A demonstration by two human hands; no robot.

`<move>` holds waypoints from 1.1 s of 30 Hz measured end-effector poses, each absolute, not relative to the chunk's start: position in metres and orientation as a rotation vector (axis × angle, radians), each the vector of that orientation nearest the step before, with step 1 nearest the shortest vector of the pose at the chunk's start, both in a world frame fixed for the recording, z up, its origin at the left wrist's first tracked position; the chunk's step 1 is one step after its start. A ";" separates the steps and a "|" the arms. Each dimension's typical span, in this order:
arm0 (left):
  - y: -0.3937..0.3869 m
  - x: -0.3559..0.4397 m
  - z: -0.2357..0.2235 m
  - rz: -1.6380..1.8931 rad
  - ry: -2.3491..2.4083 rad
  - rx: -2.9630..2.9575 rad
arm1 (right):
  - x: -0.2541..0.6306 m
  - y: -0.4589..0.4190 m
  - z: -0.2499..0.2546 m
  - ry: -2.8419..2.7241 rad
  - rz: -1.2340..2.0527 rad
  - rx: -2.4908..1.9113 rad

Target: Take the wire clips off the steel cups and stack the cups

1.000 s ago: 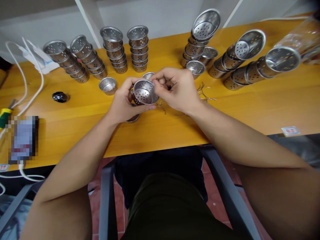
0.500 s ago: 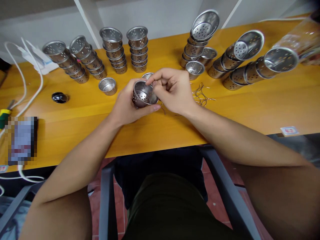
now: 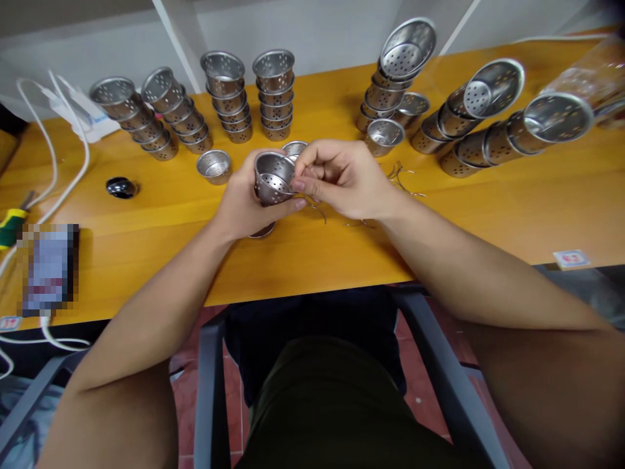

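Observation:
My left hand (image 3: 245, 197) is wrapped round a perforated metal cup (image 3: 273, 179), holding it tilted above the table with its mouth facing up toward me. At the cup's right edge, my right hand (image 3: 344, 179) has thumb and forefinger pinched together; what sits between them, if anything, is too small to make out. Behind the fingers, part of another metal cup (image 3: 293, 150) shows. A metal rim (image 3: 262, 230) peeks out under my left hand. Thin bent wires (image 3: 361, 224) lie below my right hand, and more wires (image 3: 404, 179) lie beyond its wrist.
Stacks of perforated cups stand at back left (image 3: 227, 98) and right (image 3: 488, 140). Single cups sit at left (image 3: 214, 167) and right (image 3: 384, 137). On the left are a black mouse-like object (image 3: 122, 187), a phone (image 3: 49, 270), white cables (image 3: 81, 146) and a yellow-green handle (image 3: 12, 225).
The held cup has shifted slightly left and up. My right fingertips have moved down along its right edge. The rim under my left hand has come into view.

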State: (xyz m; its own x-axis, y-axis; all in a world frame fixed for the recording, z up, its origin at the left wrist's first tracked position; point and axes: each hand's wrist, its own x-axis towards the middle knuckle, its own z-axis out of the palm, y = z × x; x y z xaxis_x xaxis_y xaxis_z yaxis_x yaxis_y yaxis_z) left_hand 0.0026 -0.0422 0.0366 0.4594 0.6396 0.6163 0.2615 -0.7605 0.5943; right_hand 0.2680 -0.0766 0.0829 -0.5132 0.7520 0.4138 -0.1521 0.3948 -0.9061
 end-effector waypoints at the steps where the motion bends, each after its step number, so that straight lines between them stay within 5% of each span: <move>1: -0.041 0.002 0.036 1.229 0.766 2.292 | 0.267 -0.077 0.082 -1.749 1.254 -0.520; 12: -0.047 0.002 0.041 1.180 0.786 2.321 | 0.265 -0.077 0.079 -1.772 1.178 -0.501; 26: -0.037 -0.002 0.034 1.347 0.791 2.334 | 0.282 -0.075 0.074 -1.904 0.386 -0.533; 33: -0.045 -0.003 0.041 1.224 0.831 2.306 | 0.281 -0.078 0.070 -2.120 0.444 -0.587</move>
State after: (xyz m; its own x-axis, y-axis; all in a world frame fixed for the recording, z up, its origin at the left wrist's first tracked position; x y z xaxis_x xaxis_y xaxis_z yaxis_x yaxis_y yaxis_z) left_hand -0.0028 -0.0450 0.0406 0.4397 0.6652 0.6035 0.3155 -0.7435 0.5897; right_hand 0.2812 -0.0780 0.0699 -0.5122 0.5559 0.6547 0.2467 0.8254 -0.5078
